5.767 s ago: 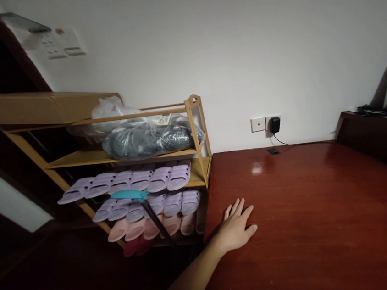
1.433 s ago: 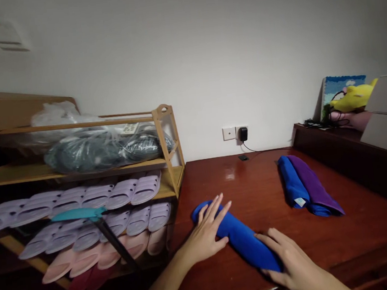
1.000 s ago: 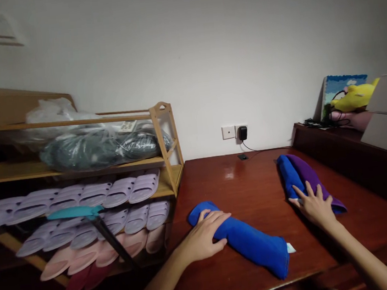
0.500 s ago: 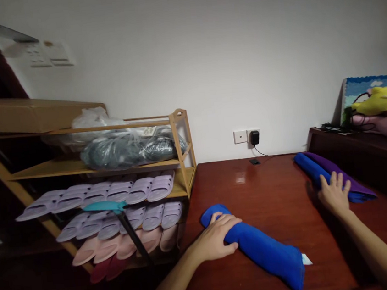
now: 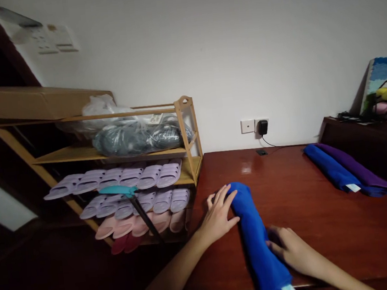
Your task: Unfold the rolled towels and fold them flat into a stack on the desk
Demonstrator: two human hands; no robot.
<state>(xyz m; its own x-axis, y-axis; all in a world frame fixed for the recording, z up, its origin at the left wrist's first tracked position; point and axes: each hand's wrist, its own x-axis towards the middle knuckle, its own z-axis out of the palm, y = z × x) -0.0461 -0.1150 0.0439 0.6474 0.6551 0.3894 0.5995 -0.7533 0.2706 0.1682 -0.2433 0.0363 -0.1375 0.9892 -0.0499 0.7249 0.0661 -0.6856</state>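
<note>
A rolled blue towel [image 5: 254,235] lies lengthwise on the dark red tabletop [image 5: 286,176], its white tag at the near end. At its far left side is my left hand [image 5: 218,214], fingers stretched apart and fingertips touching the cloth. My right hand [image 5: 294,250] presses curled fingers and thumb against the right side of the same roll, lower down; its fingertips are partly hidden. Farther right lie a second blue roll [image 5: 332,167], also with a white tag, and a purple roll [image 5: 358,169] side by side, touched by neither hand.
Left of the table stands a wooden rack [image 5: 193,140] with purple slippers [image 5: 169,173], pink slippers [image 5: 139,225] and a plastic-wrapped bundle [image 5: 137,137]. A turquoise-topped pole [image 5: 148,219] stands before it. A black plug [image 5: 262,127] sits in the wall; a raised ledge [image 5: 355,139] borders the right.
The towels have appeared since the earliest frame. My right hand has left the pair of rolls on the right and come back to the near blue towel, which has turned to point more lengthwise.
</note>
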